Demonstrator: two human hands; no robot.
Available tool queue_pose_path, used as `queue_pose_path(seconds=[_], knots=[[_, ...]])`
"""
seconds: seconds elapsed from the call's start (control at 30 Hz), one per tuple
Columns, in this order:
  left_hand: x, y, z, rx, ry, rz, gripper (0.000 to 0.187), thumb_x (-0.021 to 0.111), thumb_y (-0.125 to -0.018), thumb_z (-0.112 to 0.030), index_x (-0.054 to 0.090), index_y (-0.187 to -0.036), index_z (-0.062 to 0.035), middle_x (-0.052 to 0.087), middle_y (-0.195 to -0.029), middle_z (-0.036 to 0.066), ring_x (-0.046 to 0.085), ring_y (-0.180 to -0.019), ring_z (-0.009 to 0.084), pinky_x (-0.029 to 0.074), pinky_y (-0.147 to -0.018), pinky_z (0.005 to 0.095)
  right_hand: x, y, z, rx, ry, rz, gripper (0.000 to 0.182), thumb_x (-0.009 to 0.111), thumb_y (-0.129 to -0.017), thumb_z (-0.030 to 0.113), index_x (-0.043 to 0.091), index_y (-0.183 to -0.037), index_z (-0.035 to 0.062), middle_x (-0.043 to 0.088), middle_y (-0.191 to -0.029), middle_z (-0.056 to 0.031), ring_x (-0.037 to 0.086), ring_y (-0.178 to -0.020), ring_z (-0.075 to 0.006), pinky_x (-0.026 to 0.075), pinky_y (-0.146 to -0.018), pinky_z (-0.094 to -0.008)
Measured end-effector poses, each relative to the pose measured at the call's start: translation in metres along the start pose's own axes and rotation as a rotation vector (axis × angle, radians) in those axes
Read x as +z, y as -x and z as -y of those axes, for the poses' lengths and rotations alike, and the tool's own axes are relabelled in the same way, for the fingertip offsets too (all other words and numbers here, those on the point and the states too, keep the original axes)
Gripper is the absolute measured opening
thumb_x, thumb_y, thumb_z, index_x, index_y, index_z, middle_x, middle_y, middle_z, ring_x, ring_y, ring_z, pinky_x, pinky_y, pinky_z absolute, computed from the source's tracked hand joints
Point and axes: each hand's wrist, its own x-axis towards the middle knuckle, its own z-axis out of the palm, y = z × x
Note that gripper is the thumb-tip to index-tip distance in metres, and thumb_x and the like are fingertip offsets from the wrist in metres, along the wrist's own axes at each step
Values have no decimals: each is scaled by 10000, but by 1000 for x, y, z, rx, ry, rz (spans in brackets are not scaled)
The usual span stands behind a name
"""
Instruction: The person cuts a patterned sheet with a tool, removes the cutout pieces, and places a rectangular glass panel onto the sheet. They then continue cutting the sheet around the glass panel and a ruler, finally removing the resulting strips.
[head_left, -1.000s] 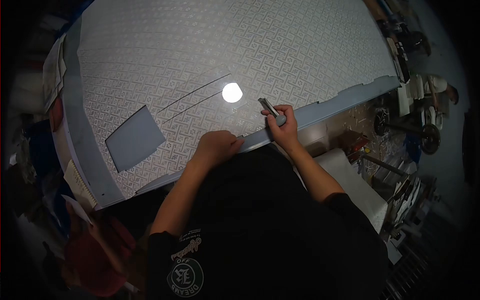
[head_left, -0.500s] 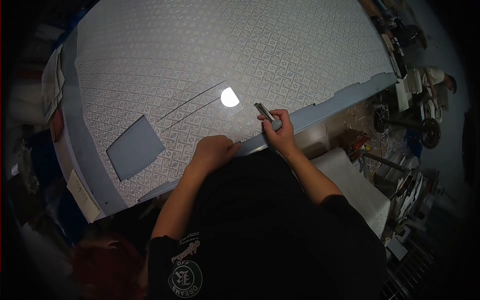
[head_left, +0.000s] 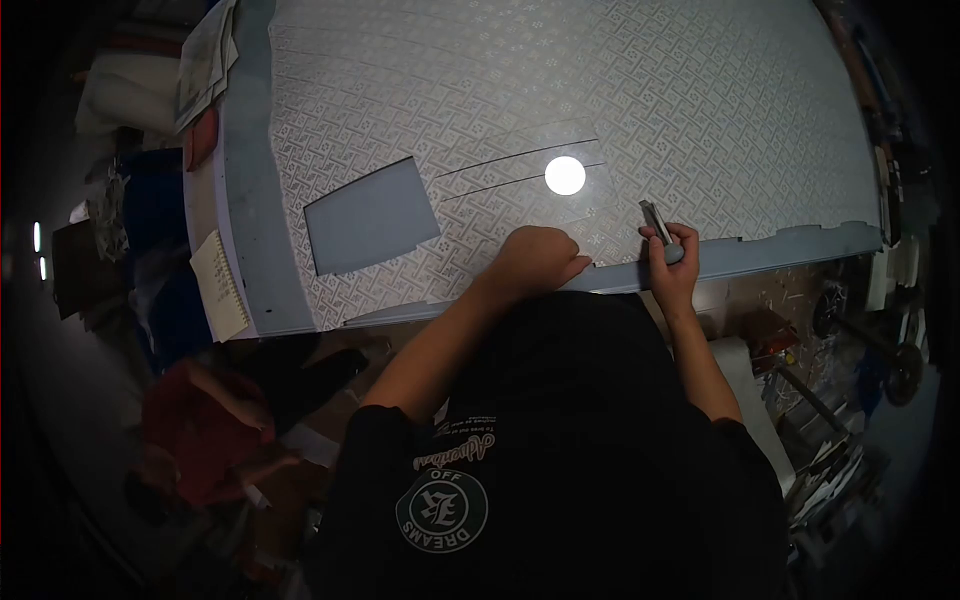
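A pale patterned sheet (head_left: 500, 80) lies over the table, with a four-sided opening that shows a grey surface (head_left: 375, 218). Two thin dark lines run across the sheet to the right of the opening. My left hand (head_left: 538, 262) rests closed at the table's near edge; whether its curled fingers hold anything is hidden. To its right, my right hand (head_left: 676, 260) grips a utility knife (head_left: 655, 222) above the near edge, its tip pointing up and away from me. A round bright reflection lies on the sheet between and beyond the hands.
At the left edge are a spiral notebook (head_left: 219, 288), a red pouch (head_left: 202, 138) and stacked papers (head_left: 208, 60). A person in red (head_left: 205, 430) is at the lower left. Metal stands (head_left: 903, 372) and scraps are on the right.
The view has turned and shifted, so the table, sheet and both hands appear farther right. More of the person in red shows. The knife is still in my right hand.
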Motion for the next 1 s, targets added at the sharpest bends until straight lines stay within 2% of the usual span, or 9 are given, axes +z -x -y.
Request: queue_pose_path(seconds=[0.13, 0.2, 0.3, 0.63, 0.7, 0.93, 1.0], knots=[[7, 0, 9, 4, -2, -59, 425, 628, -954, -402, 753, -781, -33, 711, -777, 153, 703, -774, 373, 546, -701, 490, -1, -1, -4, -5, -35, -17, 250, 591, -1025, 31, 463, -1239, 14, 732, -1125, -145, 675, -1079, -175, 498, -948, -292], [7, 1, 11, 12, 7, -44, 441, 611, -983, -395, 734, -782, -23, 692, -775, 149, 686, -756, 360, 531, -697, 479, -3, -1, -3, -8, 55, -24, 248, 598, -1026, 40, 467, -1235, 13, 732, -1125, -143, 674, -1071, -173, 495, -957, -295], [8, 1, 11, 22, 7, -61, 446, 610, -983, -397, 732, -782, -18, 695, -781, 149, 684, -752, 359, 533, -700, 477, -3, -2, -6, -63, 71, -28, 249, 605, -1027, 48, 469, -1232, 8, 734, -1125, -141, 673, -1060, -169, 492, -958, -296], [2, -2, 13, 5, -28, -50, 430, 612, -984, -401, 743, -816, -27, 700, -800, 141, 696, -787, 351, 539, -714, 474, -3, -3, -3, -64, 66, -25, 269, 615, -1006, 23, 471, -1233, 8, 733, -1124, -137, 670, -1052, -159, 494, -928, -277], [-2, -3, 11, -29, -47, -5, 431, 610, -986, -407, 746, -824, -32, 704, -806, 137, 698, -793, 349, 542, -722, 471, -4, -2, -3, -48, 65, -15, 255, 608, -1028, 52, 467, -1235, 2, 732, -1132, -135, 667, -1064, -166, 485, -965, -298], [-3, -6, 6, -26, -81, 26, 396, 632, -965, -402, 767, -852, -47, 721, -820, 145, 712, -819, 353, 554, -750, 482, -6, -2, -8, -52, 65, -16, 256, 604, -1032, 53, 466, -1241, 5, 729, -1135, -138, 668, -1070, -174, 487, -971, -302], [-4, -5, 5, -36, -91, 63, 425, 607, -991, -413, 755, -837, -45, 709, -821, 135, 705, -822, 337, 547, -743, 465, -5, -2, -5, -19, 48, -10, 261, 604, -1032, 52, 464, -1246, 5, 726, -1135, -144, 671, -1079, -183, 488, -981, -309]])
